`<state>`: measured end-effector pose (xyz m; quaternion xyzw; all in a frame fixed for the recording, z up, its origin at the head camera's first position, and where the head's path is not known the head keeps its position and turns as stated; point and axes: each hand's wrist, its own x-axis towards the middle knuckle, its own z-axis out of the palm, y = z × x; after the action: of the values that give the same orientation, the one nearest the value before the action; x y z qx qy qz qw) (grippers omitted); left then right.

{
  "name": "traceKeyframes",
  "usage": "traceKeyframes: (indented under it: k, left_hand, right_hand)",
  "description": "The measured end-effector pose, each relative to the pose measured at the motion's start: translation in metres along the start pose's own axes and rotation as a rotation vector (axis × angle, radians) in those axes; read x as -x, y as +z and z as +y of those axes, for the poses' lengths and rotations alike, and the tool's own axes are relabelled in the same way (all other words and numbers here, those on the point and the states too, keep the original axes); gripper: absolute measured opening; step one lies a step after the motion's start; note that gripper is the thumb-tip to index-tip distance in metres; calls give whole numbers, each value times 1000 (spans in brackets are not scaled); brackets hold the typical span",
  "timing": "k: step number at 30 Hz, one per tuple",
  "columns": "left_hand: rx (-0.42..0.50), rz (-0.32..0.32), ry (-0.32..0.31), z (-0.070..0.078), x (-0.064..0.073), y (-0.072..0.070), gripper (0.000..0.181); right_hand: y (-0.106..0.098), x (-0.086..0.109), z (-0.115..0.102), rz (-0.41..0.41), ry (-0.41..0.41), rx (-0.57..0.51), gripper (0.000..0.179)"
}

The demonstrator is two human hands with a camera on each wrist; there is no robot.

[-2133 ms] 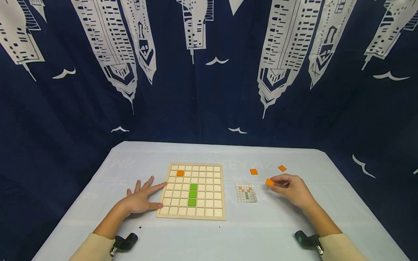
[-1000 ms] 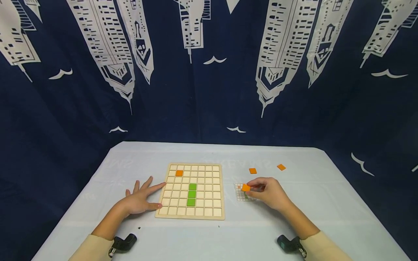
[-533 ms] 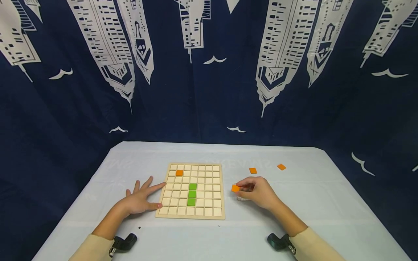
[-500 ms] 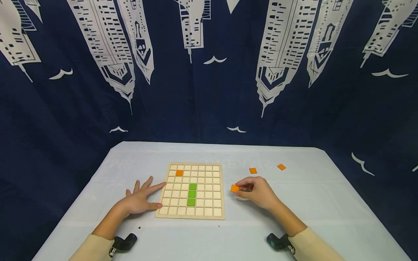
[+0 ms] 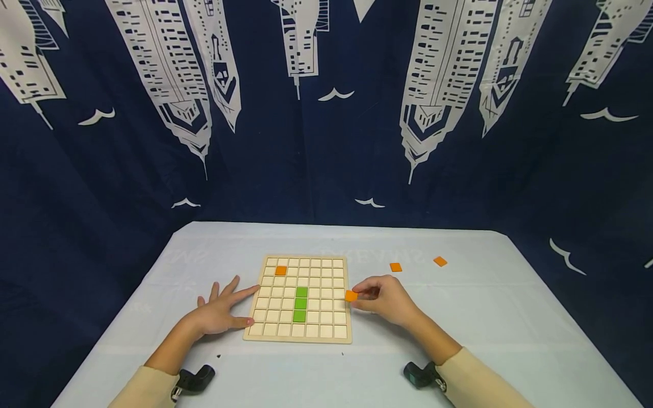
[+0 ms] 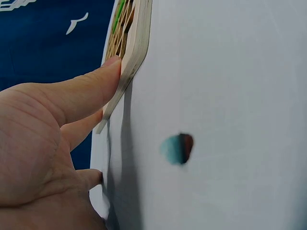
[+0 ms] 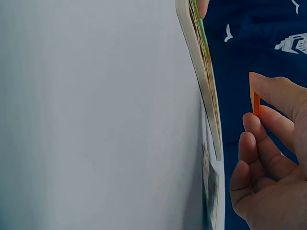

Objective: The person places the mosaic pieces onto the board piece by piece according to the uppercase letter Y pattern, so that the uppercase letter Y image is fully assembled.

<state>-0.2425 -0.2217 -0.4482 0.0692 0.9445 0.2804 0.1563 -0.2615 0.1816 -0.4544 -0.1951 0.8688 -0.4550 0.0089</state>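
Note:
A wooden grid board [image 5: 298, 341] lies on the table, with three green tiles [image 5: 300, 303] in a column and one orange tile [image 5: 280, 271] near its upper left. My left hand [image 5: 219, 313] is spread at the board's left side, thumb and a fingertip touching its edge; the left wrist view shows the thumb [image 6: 91, 91] on the rim. Between thumb and forefinger my right hand [image 5: 385, 297] pinches another orange tile [image 5: 351, 296], which overlaps the board's right edge in the head view. The right wrist view shows that tile [image 7: 255, 98] edge-on, the other fingers curled below.
Two loose orange tiles, one nearer [image 5: 395, 267] and one farther right [image 5: 440, 261], lie beyond my right hand. The printed pattern card [image 7: 209, 187] is under that hand, hidden in the head view. Dark specks [image 5: 219, 356] dot the white table [image 5: 306, 379].
My right hand has carried the pinched orange tile leftward, from beside the loose tiles, across the pattern card, to the board's right edge. My left hand stays at the board.

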Motion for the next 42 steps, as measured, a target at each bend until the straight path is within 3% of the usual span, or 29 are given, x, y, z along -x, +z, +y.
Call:
traceKeyframes:
  k: [10, 24, 42]
  left_hand:
    - [6, 1, 13, 1, 1, -1, 88]
    - [-15, 4, 16, 0, 0, -1, 88]
    - [-24, 3, 25, -1, 0, -1, 88]
  right_hand:
    - [13, -14, -10, -26, -56, 14, 22]
    - [28, -35, -20, -40, -66, -33, 23]
    - [46, -59, -35, -48, -65, 14, 22]
